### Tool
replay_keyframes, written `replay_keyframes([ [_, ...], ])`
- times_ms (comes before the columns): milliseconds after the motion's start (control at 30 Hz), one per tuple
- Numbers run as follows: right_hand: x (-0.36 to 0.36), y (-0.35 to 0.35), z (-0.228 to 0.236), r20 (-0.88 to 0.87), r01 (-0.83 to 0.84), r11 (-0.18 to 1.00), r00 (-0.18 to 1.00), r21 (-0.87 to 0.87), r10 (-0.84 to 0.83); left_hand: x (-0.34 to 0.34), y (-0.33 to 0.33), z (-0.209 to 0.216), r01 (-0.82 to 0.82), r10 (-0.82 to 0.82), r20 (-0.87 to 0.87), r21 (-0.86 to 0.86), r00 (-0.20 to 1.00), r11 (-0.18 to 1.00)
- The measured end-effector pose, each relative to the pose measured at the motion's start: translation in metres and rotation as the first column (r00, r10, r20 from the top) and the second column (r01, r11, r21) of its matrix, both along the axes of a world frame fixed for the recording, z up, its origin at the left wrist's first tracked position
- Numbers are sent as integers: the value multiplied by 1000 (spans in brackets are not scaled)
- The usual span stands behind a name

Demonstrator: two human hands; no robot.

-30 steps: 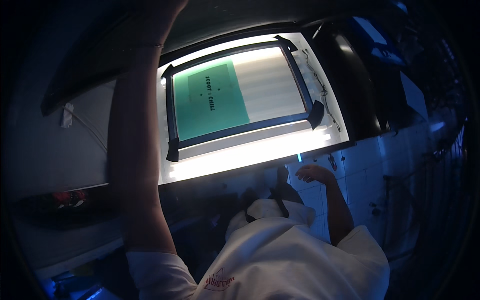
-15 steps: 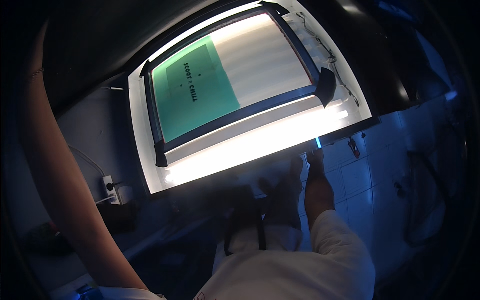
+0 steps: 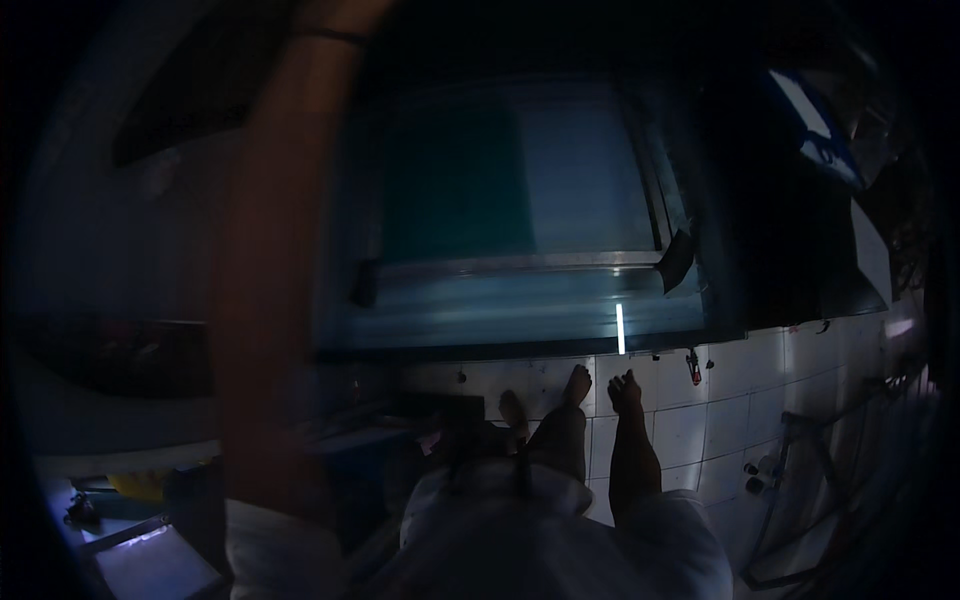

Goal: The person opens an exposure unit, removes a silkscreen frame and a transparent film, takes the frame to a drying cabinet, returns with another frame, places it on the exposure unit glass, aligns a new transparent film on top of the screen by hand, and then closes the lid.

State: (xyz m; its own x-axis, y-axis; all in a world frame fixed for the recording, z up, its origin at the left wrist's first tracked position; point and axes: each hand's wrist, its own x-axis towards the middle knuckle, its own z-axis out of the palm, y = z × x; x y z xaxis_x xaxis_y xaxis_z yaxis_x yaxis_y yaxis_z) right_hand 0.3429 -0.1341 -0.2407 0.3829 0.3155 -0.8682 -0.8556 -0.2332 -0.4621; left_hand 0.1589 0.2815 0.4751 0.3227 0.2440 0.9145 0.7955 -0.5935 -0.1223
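The light box (image 3: 450,315) in front of me is unlit. On it lies a framed screen (image 3: 590,170) with a dark green sheet or coated area (image 3: 455,185) on its left part. My left arm reaches up past the box's left side. Only the base of my left hand (image 3: 345,14) shows, above a wrist band, smeared by motion; its fingers are out of the picture. My right hand (image 3: 626,392) hangs just short of the box's front edge, fingers stretched out and nothing visible in them. A thin bright strip (image 3: 620,329) shows on the box front, just beyond that hand.
Black flaps (image 3: 677,262) stick up at the frame's corners. My feet (image 3: 578,385) stand on the white tiled floor (image 3: 725,425). A metal rack (image 3: 800,500) stands at the lower right. A pale flat panel (image 3: 155,565) and a yellow item (image 3: 138,486) lie lower left.
The box's bright light has gone out, and the green part's lettering no longer shows. My left arm has swung rightward. The view has turned, and my right hand sits farther from the box's edge.
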Motion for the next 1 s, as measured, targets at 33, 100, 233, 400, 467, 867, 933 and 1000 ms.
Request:
replay_keyframes([
  [33, -15, 9, 22, -28, -208, 978, 978, 20, 208, -17, -16, 17, -60, 59, -28, -37, 998, 998],
  [100, -14, -40, 67, 27, -392, 915, 918, -94, 396, 4, -20, -1, 15, -16, -3, -161, 1000, 987],
  [233, -20, -93, 121, 84, -666, 704, 709, -248, 700, -18, -55, -47, 175, -171, 103, -32, 980, 984],
  [400, 1, -141, 147, 148, -622, 700, 701, -351, 698, -45, -141, -113, 276, -261, 96, -219, 961, 936],
  [467, 10, -147, 149, 153, -628, 690, 690, -360, 707, -54, -166, -141, 299, -292, 72, -345, 954, 890],
  [867, 68, -64, 185, 266, -672, 649, 593, -356, 760, -94, -251, -302, 61, -447, -181, -878, 876, 474],
  [933, 69, -58, 193, 291, -675, 655, 587, -339, 756, -94, -255, -324, 25, -448, -206, -889, 870, 457],
  [1000, 74, -62, 194, 238, -690, 641, 596, -336, 767, -96, -258, -353, 23, -457, -180, -914, 871, 405],
])
